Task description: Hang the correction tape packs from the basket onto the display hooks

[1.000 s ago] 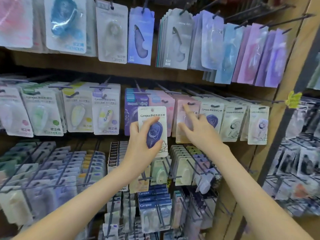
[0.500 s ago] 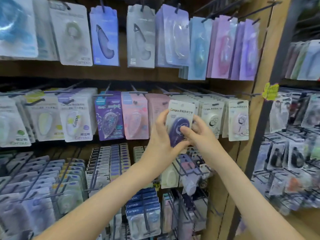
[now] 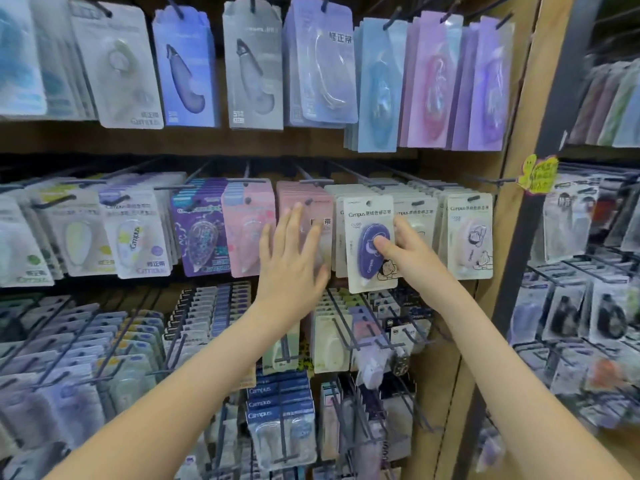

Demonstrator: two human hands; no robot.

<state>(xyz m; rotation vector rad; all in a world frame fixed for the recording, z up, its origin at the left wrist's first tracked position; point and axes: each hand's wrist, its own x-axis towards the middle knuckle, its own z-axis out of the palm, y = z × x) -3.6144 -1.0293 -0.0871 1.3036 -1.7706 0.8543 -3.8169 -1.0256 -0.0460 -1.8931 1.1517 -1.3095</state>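
Both hands are up at the middle row of the rack: the left hand is open, fingers straight and spread, hovering in front of the pink packs and holding nothing. Just to its right, the navy correction tape pack hangs upright at the front of a stack of white cards and sits a little lower than its neighbours. The right hand pinches it, thumb pressed on the blister and fingers curled round the card's right edge. This looks like the hanging step near its end, the pack being seated on one of the display hooks. Next, the card probably needs pushing back along the wire until it sits flush with the stack, and then the pinch can be released, with the free left hand ready to steady the row. Whether the card's punched hole is actually threaded over the hook tip cannot be made out, since wire and hole blur together there. The right fingers behind the card are hidden. Further right, a matching white pack hangs beside it and a yellow note sticks to the wooden upright. No basket is in view, the forearms cover parts of the lower rows, and packs toward the edges are too blurred to read.
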